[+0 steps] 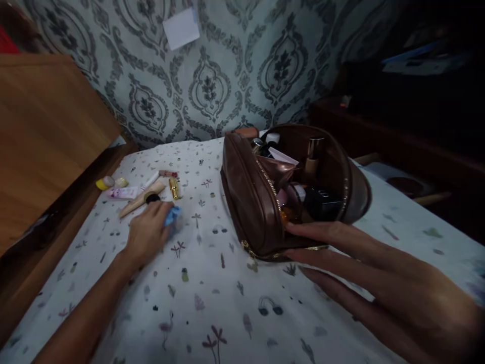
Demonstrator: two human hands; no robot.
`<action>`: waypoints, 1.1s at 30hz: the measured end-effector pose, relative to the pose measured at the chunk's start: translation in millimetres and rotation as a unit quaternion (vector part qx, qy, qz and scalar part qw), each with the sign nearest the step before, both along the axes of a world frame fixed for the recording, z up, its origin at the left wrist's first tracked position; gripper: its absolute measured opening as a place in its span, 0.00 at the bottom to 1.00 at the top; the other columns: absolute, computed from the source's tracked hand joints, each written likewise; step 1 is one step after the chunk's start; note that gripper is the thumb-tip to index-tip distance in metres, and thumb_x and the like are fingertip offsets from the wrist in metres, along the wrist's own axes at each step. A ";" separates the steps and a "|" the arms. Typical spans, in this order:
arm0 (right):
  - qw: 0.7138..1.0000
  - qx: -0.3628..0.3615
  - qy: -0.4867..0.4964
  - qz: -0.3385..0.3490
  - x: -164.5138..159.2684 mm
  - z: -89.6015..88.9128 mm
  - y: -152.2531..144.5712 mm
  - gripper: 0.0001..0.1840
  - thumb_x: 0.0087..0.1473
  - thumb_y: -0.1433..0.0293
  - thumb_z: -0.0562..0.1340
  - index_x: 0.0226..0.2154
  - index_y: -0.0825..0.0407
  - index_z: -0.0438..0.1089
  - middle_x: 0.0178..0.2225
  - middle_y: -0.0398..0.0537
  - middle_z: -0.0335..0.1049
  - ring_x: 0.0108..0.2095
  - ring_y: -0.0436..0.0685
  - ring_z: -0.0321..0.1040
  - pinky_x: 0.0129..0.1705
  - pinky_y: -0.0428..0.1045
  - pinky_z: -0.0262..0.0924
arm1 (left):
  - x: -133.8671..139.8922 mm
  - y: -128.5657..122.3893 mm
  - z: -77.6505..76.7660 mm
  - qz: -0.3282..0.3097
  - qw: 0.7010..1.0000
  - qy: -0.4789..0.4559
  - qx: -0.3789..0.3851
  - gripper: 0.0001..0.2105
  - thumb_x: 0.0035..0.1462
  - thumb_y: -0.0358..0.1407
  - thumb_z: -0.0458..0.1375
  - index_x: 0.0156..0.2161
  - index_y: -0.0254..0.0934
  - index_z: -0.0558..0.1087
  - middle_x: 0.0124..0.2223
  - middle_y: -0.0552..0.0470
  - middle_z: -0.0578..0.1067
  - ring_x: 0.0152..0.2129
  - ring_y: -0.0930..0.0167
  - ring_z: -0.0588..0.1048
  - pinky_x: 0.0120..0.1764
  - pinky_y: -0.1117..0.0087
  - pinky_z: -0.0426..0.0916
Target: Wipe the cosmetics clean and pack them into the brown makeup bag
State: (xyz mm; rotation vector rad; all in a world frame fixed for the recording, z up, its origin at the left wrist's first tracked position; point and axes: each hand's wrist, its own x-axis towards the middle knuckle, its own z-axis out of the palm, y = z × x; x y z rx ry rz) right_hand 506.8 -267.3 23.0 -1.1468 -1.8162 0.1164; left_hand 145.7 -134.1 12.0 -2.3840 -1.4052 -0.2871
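My left hand (148, 232) is closed around a small light-blue item (173, 216) with a clear part, blurred by motion, just above the bed sheet. Beside it lie a gold tube (174, 188), a beige tapered tube (132, 203), a black round cap (152, 197) and a pink-and-white tube (122, 192). My right hand (382, 273) has its fingers stretched out and apart, the fingertips touching the near edge of a brown makeup bag (246, 197). The unzipped bag stands open, holding several cosmetics, among them a foundation bottle (312, 156) and a black box-shaped item (323, 202).
A yellow-and-clear small container (104, 182) and a dark red lip tube (167, 173) lie at the left. Patterned wallpaper (212, 76) rises behind the printed sheet (204, 283). A wooden panel (49, 116) stands left, and dark furniture (394, 131) with an open drawer is right.
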 end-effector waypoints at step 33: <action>0.865 -0.402 0.277 0.116 -156.0 -53.7 86.7 0.21 0.57 0.65 0.59 0.52 0.52 0.64 0.42 0.50 0.69 0.31 0.50 0.71 0.24 0.44 0.63 | -13.9 64.1 3.7 0.151 0.924 -0.319 -0.149 0.14 0.53 0.45 0.55 0.35 0.35 0.72 0.32 0.48 0.74 0.31 0.63 0.75 0.34 0.65 0.71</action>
